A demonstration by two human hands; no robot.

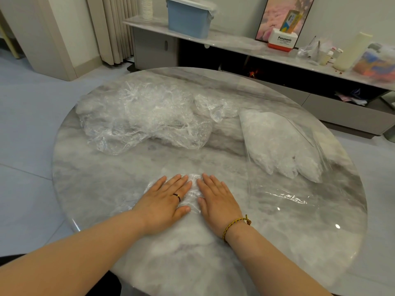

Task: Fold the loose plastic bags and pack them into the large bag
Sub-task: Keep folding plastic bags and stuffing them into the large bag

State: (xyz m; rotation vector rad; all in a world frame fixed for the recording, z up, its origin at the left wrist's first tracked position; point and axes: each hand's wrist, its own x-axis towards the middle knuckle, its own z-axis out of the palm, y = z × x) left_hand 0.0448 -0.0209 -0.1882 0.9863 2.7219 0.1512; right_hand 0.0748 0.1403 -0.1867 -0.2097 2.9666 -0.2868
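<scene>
Left hand [165, 198] and right hand [215, 197] press flat, fingers straight, on a clear bag [193, 190]. It lies on a round marble table [128, 189] near a sideboard [235, 44].

Round marble table [267, 242], serving as landmark.
- Left hand [165, 198] and right hand [215, 199]: lying flat side by side, fingers straight, pressing one clear plastic bag [194, 184] onto the table's near middle.
- Pile of loose bags [145, 118]: sitting crumpled on the table's far left.
- Large bag [280, 144]: lying on the table's right side, holding whitish plastic.
</scene>
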